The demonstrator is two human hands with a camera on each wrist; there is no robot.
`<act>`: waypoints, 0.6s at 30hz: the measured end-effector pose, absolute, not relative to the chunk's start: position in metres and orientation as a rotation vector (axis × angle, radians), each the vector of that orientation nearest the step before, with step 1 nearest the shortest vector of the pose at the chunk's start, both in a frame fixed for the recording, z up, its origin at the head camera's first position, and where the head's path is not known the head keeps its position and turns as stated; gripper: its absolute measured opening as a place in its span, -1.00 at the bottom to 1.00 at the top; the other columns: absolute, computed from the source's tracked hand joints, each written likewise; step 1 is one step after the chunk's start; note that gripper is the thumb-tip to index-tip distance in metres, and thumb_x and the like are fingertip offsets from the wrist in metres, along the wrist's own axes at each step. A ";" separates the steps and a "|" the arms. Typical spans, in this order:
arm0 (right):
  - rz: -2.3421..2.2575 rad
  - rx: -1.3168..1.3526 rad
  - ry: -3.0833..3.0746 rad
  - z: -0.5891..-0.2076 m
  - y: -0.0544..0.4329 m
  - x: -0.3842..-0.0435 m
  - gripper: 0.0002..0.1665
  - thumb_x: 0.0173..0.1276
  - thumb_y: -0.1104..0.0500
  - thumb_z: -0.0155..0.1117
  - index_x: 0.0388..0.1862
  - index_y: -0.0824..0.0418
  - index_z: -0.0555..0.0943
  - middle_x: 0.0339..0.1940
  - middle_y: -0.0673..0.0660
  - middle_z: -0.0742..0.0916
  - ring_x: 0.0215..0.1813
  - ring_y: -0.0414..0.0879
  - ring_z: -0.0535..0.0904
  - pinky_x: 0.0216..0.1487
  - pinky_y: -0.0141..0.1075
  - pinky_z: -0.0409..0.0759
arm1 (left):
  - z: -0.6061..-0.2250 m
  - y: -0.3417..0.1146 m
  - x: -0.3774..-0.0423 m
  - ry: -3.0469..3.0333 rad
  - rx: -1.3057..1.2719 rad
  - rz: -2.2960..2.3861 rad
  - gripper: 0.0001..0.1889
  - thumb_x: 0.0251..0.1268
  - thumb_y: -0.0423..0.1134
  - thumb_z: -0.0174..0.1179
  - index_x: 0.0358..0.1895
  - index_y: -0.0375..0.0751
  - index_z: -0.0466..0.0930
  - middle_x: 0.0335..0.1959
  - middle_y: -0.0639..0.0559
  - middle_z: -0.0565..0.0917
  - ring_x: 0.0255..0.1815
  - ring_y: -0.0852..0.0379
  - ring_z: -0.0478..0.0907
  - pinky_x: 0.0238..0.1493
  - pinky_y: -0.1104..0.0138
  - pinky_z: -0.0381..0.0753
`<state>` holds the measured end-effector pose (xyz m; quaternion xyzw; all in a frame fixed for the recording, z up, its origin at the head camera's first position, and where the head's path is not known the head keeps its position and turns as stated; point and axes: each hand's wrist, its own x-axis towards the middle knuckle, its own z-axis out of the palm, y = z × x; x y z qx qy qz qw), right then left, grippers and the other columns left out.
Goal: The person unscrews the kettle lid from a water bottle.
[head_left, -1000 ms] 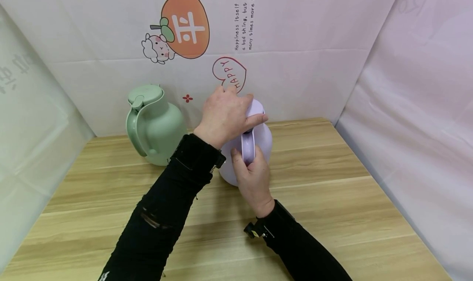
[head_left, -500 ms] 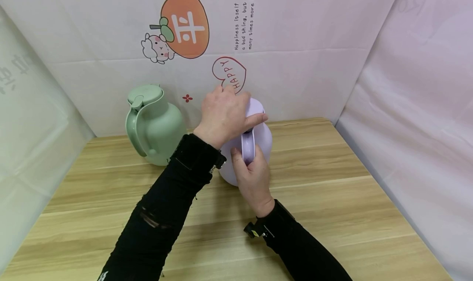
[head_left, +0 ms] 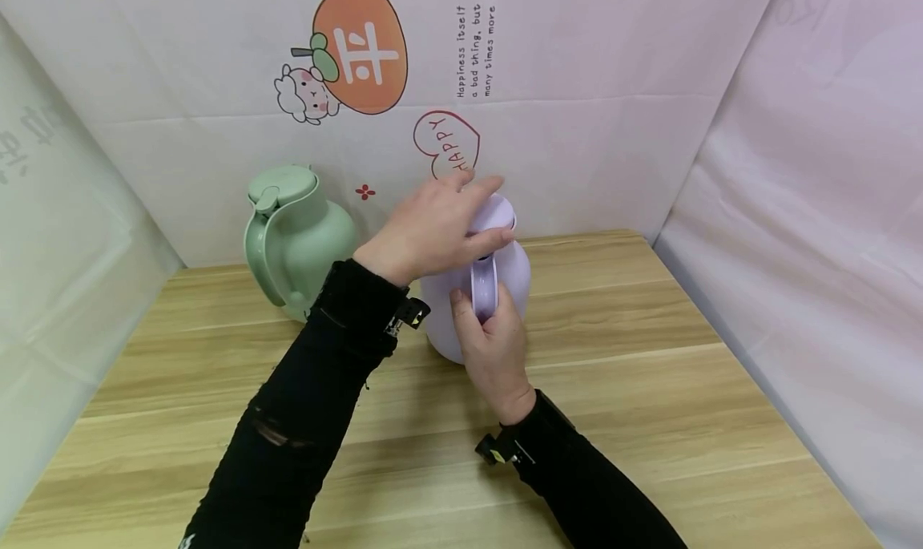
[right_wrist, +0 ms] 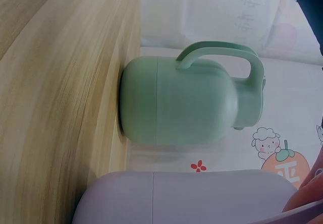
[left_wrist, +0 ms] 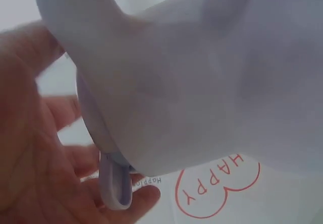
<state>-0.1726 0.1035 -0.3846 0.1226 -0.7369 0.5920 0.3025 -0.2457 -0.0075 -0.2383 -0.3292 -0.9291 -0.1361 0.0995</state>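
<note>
A lilac thermos jug (head_left: 441,324) stands upright on the table, its handle (head_left: 485,284) turned toward me. My right hand (head_left: 497,361) grips that handle, thumb along its left side. Over the jug's top spreads my left hand (head_left: 433,228), fingers extended beside the lid (head_left: 496,212) and thumb across the near side. Seen from the left wrist, the left palm (left_wrist: 30,133) faces the jug neck (left_wrist: 151,93), and a small loop-shaped lilac part (left_wrist: 115,183) sticks out by the fingers. Whether the fingertips touch the lid is unclear.
To the left stands a green thermos jug (head_left: 303,244) with its lid on, also upright in the right wrist view. The wooden table (head_left: 634,421) ends at a printed white cloth (head_left: 591,156) behind both jugs. More cloth hangs at either side.
My left hand has shifted left and its fingers have straightened, uncovering more of the lilac lid. The right hand and both jugs have stayed in place.
</note>
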 end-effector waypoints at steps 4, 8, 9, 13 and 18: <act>1.581 0.348 -1.939 -0.384 0.104 -0.173 -0.68 0.55 0.03 0.28 0.01 0.27 0.58 -0.28 0.13 0.67 -0.23 -0.11 0.59 -0.24 -0.28 0.54 | -0.238 -0.010 -0.246 -2.711 -1.104 -0.396 -0.37 0.55 0.11 0.07 0.57 0.00 0.36 0.48 -0.25 0.43 0.34 -0.18 0.51 0.32 0.02 0.52; 1.576 0.339 -1.940 -0.384 0.103 -0.172 -0.68 0.55 0.02 0.29 -0.02 0.27 0.58 -0.31 0.13 0.66 -0.26 -0.12 0.58 -0.26 -0.28 0.53 | -0.239 -0.009 -0.246 -2.690 -1.149 -0.360 -0.47 0.58 0.04 0.03 0.50 -0.01 0.47 0.30 -0.12 0.56 0.07 -0.08 0.55 0.18 0.09 0.55; 1.574 0.333 -1.941 -0.384 0.103 -0.172 -0.68 0.54 0.02 0.29 -0.02 0.28 0.58 -0.31 0.13 0.67 -0.26 -0.12 0.59 -0.26 -0.28 0.53 | -0.239 -0.009 -0.246 -2.691 -1.148 -0.355 -0.49 0.59 0.03 0.03 0.48 -0.01 0.49 0.26 -0.09 0.57 0.03 -0.06 0.54 0.15 0.10 0.55; 1.578 0.320 -1.941 -0.384 0.103 -0.172 -0.66 0.54 0.02 0.29 0.00 0.29 0.59 -0.25 0.14 0.70 -0.21 -0.11 0.63 -0.21 -0.25 0.57 | -0.239 -0.009 -0.246 -2.699 -1.131 -0.352 -0.52 0.61 0.00 0.04 0.46 0.00 0.52 0.27 -0.06 0.58 0.02 -0.03 0.54 0.16 0.12 0.55; 1.578 0.314 -1.950 -0.384 0.103 -0.172 -0.67 0.55 0.03 0.28 0.01 0.29 0.58 -0.22 0.15 0.71 -0.18 -0.09 0.65 -0.20 -0.23 0.59 | -0.238 -0.008 -0.245 -2.704 -1.102 -0.325 -0.53 0.60 -0.01 0.06 0.45 0.01 0.53 0.29 -0.07 0.60 0.04 -0.03 0.58 0.16 0.12 0.57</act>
